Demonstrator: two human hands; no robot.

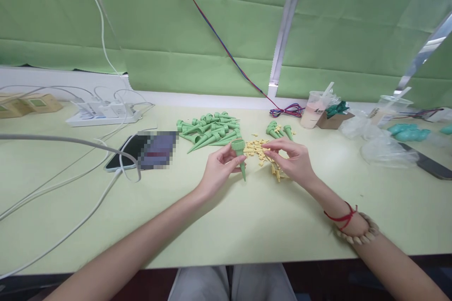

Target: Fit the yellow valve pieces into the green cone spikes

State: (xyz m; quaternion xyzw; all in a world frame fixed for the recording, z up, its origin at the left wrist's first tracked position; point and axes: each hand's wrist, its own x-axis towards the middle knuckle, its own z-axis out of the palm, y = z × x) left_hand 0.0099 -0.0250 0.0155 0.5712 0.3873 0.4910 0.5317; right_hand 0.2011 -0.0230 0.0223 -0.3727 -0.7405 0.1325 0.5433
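Spike (pixel 240 156) sits upright in our left hand (pixel 219 168), fingers clamped on its cup, just left of the yellow pieces (pixel 259 150). Our right hand (pixel 293 160) pinches one piece there. Most green spikes (pixel 210 131) behind the pieces look untouched; a few (pixel 277 130) lie apart.

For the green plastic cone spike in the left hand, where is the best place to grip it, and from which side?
Probably at the wide round collar at the top of the green plastic cone spike, coming from the left side, as the left hand does. The spike stands upright with its thin tip down, and the collar is its widest part. The right hand is close on the other side.
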